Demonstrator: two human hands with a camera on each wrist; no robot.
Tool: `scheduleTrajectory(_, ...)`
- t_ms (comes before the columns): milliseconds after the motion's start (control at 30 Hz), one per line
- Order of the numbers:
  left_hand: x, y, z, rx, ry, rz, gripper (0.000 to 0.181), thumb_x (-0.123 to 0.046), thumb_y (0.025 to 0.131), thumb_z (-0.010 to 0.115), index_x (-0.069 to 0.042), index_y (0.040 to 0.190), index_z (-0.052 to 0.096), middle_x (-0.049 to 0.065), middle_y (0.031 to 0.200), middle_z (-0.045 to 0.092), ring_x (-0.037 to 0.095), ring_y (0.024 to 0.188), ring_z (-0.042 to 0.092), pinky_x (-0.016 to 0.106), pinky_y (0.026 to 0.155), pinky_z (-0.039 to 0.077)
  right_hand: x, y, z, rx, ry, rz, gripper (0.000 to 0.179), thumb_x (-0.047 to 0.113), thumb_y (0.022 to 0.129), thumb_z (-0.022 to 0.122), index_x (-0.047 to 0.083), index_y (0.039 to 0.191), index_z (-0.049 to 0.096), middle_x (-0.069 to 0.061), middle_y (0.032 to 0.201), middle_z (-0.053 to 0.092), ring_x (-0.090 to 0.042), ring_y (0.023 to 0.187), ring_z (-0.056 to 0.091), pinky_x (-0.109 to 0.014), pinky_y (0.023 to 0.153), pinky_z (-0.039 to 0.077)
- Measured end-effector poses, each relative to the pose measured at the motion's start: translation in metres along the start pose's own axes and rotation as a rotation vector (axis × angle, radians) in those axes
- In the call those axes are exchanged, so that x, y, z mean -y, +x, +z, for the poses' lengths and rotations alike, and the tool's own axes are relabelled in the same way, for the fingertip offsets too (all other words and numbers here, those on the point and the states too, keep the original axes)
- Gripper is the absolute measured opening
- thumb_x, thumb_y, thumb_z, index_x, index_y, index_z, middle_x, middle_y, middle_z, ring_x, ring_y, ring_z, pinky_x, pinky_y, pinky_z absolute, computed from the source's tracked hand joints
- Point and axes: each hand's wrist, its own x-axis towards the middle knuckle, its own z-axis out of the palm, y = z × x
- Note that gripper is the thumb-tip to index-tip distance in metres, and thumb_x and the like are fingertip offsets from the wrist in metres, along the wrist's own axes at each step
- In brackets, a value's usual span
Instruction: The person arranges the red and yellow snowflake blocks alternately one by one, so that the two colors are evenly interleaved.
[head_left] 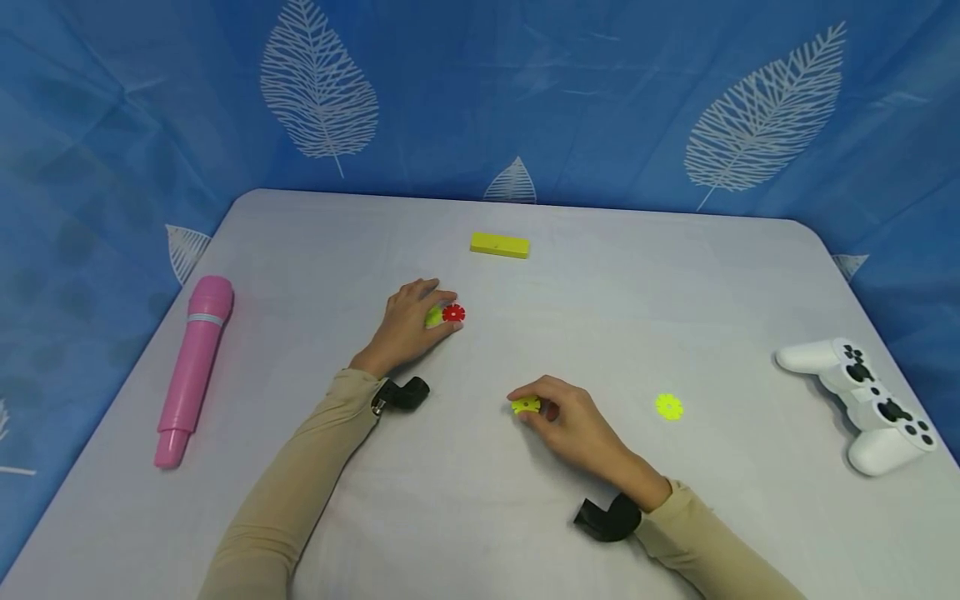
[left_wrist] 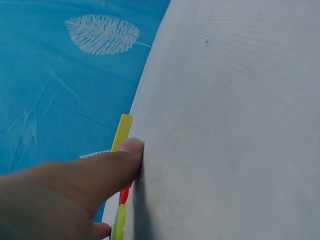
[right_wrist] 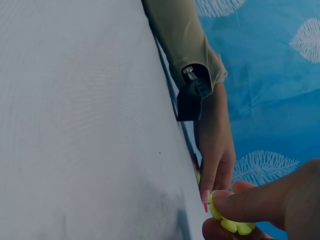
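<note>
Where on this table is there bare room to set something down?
Between the pink microphone and left hand; also the far right, bordered by the yellow block, loose yellow disc and white controller. Crowded: at the left hand's red disc and green disc, and where the right hand pinches another disc.

Red disc (head_left: 453, 313), apparently plastic; white controller (head_left: 864, 403), smooth plastic; left sleeve (head_left: 307, 475), matt cloth.

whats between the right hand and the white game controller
In the head view, one loose yellow notched disc lies between the right hand and the white game controller, touching neither.
</note>
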Motion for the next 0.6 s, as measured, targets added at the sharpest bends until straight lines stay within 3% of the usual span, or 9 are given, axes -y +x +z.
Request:
scheduleTrajectory(167, 0.0009, 0.0005, 0.0003, 0.015, -0.02, -0.019, 0.064, -0.044, 0.083, 0.06, -0.016, 0.136, 0.04, 0.014, 0.145, 0.031, 0.032, 0.136, 0.022, 0.051, 0.11, 0.014, -0.0005, 0.001, -0.0029, -0.007, -0.002, 0.013, 0.025, 0.001, 0.074, 0.07, 0.013, 0.096, 0.068, 0.005, 0.086, 0.065, -0.003, 0.067, 0.05, -0.02, 0.06, 0.045)
scheduleTrajectory(367, 0.0012, 0.0007, -0.0012, 0.004, -0.018, -0.03, 0.08, -0.05, 0.082, 0.058, -0.02, 0.145, 0.02, 0.012, 0.153, 0.013, 0.032, 0.141, 0.004, 0.051, 0.113, 0.003, -0.0015, 0.0021, -0.0056, -0.013, 0.004, 0.029, 0.026, 0.001, 0.074, 0.07, 0.013, 0.097, 0.068, 0.005, 0.086, 0.065, -0.003, 0.067, 0.05, -0.02, 0.061, 0.045)
scheduleTrajectory(600, 0.0024, -0.0014, -0.003, 0.028, 0.003, -0.051, 0.082, -0.055, 0.081, 0.055, -0.022, 0.146, 0.018, 0.009, 0.154, 0.008, 0.029, 0.142, -0.003, 0.05, 0.113, -0.001, -0.0036, 0.0058, -0.0078, -0.016, 0.005, 0.017, 0.024, 0.003, 0.076, 0.07, 0.012, 0.098, 0.068, 0.003, 0.087, 0.065, -0.004, 0.067, 0.05, -0.021, 0.061, 0.045)
